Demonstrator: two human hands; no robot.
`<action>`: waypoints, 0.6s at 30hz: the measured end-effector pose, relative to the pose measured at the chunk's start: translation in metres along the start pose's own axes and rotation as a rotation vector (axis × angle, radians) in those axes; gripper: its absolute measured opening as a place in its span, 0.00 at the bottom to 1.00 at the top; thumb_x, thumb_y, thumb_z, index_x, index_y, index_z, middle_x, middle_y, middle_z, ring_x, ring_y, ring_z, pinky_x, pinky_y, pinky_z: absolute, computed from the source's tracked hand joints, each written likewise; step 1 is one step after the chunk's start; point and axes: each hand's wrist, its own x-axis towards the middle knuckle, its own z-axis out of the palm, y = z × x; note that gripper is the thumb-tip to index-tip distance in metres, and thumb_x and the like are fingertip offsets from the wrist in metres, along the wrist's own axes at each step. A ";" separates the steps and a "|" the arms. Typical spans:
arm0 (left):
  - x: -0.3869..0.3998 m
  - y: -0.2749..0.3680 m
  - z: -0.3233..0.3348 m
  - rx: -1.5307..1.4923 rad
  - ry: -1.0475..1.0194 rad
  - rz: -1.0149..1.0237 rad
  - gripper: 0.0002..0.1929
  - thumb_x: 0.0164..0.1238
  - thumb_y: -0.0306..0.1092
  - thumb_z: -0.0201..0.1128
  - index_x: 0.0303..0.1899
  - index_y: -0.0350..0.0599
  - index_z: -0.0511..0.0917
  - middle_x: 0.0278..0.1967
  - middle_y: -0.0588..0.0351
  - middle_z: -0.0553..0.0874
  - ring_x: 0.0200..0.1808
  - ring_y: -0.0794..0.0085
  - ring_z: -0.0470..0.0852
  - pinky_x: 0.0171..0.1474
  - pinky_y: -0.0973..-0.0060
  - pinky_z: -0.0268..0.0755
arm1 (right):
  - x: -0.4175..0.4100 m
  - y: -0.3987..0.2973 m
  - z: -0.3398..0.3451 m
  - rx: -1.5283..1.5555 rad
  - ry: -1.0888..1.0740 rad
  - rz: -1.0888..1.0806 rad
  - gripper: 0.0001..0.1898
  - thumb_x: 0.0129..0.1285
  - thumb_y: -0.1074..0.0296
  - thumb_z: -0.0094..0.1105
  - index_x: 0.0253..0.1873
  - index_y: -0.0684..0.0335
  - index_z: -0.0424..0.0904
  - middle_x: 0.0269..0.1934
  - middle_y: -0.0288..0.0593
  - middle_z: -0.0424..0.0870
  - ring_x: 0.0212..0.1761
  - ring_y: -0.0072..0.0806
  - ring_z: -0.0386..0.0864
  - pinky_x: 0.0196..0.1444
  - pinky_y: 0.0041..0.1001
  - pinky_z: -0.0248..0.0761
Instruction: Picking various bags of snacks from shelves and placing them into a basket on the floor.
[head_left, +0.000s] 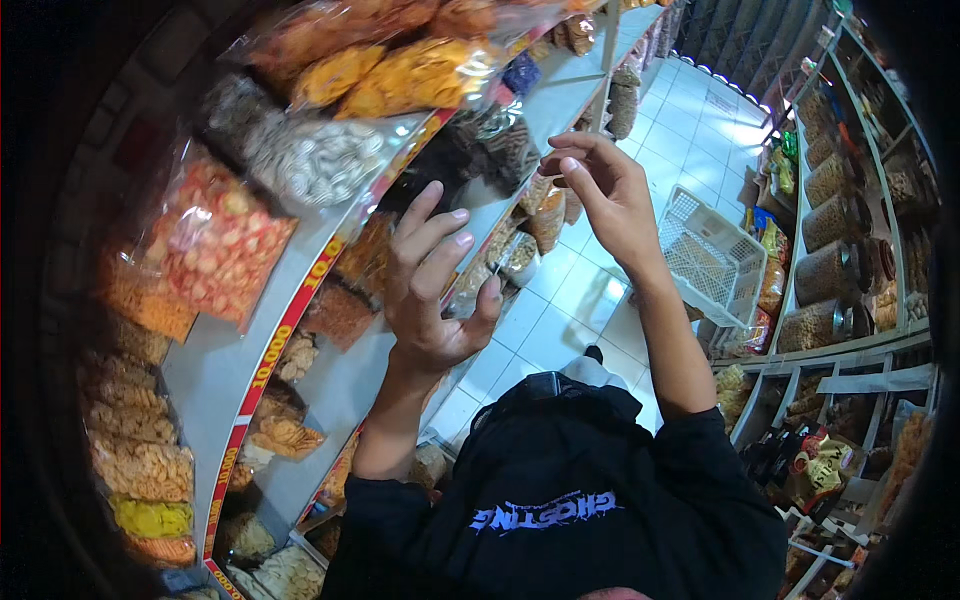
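Observation:
Both of my hands are raised in front of my chest with nothing in them. My left hand (431, 289) has its fingers spread and slightly curled, in front of the snack shelves. My right hand (604, 199) is farther forward, over the shelf edge and the tiled floor, with fingers loosely bent and the thumb apart. Left of my hands, a clear bag of red and pale snacks (217, 240) rests on the upper shelf beside a bag of white spiral snacks (322, 161). Orange chips in a clear bag (420, 75) lie beyond these.
A white plastic basket (712, 255) stands on the white tiled floor (551, 330) to the right. Clear jars of snacks (829, 270) line the right-hand shelves. A gold snack packet (821, 469) lies in a rack at lower right. A red price strip (277, 356) edges the left shelf.

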 end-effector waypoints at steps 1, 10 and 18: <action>0.003 0.000 0.014 -0.010 -0.002 0.006 0.22 0.64 0.33 0.65 0.57 0.42 0.68 0.52 0.43 0.76 0.59 0.40 0.75 0.61 0.51 0.70 | 0.004 0.004 -0.012 -0.001 0.009 0.002 0.13 0.69 0.71 0.56 0.54 0.71 0.76 0.41 0.41 0.84 0.44 0.21 0.81 0.50 0.22 0.73; 0.054 -0.003 0.122 -0.222 0.051 -0.217 0.23 0.66 0.34 0.61 0.59 0.37 0.65 0.54 0.40 0.76 0.61 0.52 0.75 0.66 0.58 0.65 | 0.069 0.019 -0.115 0.114 -0.044 0.035 0.14 0.70 0.68 0.55 0.56 0.69 0.74 0.42 0.45 0.84 0.45 0.26 0.83 0.48 0.25 0.75; 0.167 -0.013 0.118 -0.083 0.287 -0.303 0.23 0.64 0.37 0.66 0.54 0.31 0.72 0.50 0.47 0.79 0.54 0.66 0.78 0.60 0.71 0.69 | 0.134 0.031 -0.166 0.086 0.019 -0.071 0.13 0.69 0.69 0.58 0.54 0.67 0.75 0.42 0.42 0.82 0.43 0.24 0.81 0.46 0.23 0.73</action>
